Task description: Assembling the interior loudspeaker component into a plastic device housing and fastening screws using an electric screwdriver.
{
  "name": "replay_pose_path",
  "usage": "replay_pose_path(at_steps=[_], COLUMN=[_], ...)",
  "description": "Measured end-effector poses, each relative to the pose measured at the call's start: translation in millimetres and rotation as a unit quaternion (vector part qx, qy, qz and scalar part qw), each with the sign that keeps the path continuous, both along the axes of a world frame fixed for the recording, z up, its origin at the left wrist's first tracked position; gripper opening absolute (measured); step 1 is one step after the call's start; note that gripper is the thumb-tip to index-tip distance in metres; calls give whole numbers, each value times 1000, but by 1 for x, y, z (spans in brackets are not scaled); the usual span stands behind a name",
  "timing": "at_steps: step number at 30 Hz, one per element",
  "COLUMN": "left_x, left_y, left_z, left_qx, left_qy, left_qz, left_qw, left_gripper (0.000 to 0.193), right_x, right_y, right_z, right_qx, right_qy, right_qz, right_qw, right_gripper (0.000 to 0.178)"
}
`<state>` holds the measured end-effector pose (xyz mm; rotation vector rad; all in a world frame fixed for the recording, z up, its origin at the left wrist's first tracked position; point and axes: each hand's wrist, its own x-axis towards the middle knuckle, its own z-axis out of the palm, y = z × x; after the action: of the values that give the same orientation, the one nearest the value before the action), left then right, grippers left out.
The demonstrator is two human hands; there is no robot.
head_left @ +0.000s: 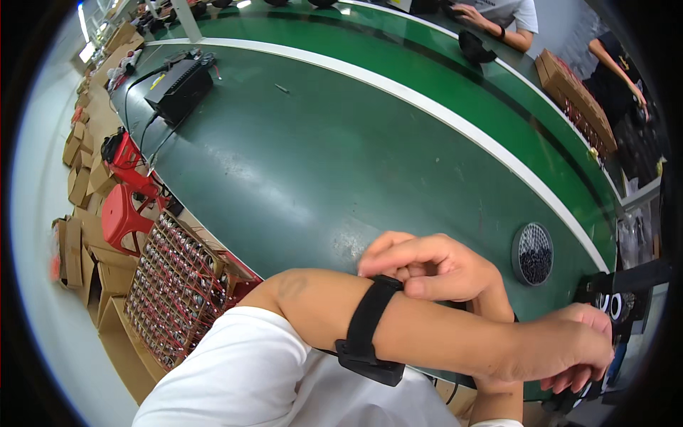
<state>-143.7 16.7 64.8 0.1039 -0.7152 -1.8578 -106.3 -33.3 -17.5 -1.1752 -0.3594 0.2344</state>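
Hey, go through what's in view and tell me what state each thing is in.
Strap: wrapped around the left forearm; whether fastened, unclear.
Small black box: on the strap, under the forearm.
Right hand: fingers bent, at the strap; grip unclear.
Left hand: fingers curled; palm hidden.
Round dish: holding small dark pieces.
Divided carton: open, loaded with red-wired parts.
Red stool: unoccupied.
Large black box: on the table, cables attached.

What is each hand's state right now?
Left hand: half closed; whether it holds anything cannot be told.
Right hand: half closed at the black strap; grip cannot be told.
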Motion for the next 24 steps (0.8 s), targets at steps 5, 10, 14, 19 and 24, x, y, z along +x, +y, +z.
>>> replay_pose_path(at_steps=[5,10,14,19,24], left_x=[-11,20,95,133,145], left_y=[12,12,3,28,42], left_z=[13,25,54,56,62], left_qx=[-44,-133,-134,-130,-99], left_qy=[9,-14,206,196,194], left_qz=[-69,46,216,203,192], left_qw=[997,990,945,951,957], left_gripper=[15,11,24,23,22], right_x=[1,5,7,9,17], right_y=[-12,2,34,43,53], right_z=[-11,-30,-23,-15,-11], right_qx=[14,127,243,162,194], right_qy=[-16,64,-35,22,-6], right_qz=[54,-35,-119,-222,-168], right_qw=[998,989,962,961,966], right_gripper=[26,15,21,18,9])
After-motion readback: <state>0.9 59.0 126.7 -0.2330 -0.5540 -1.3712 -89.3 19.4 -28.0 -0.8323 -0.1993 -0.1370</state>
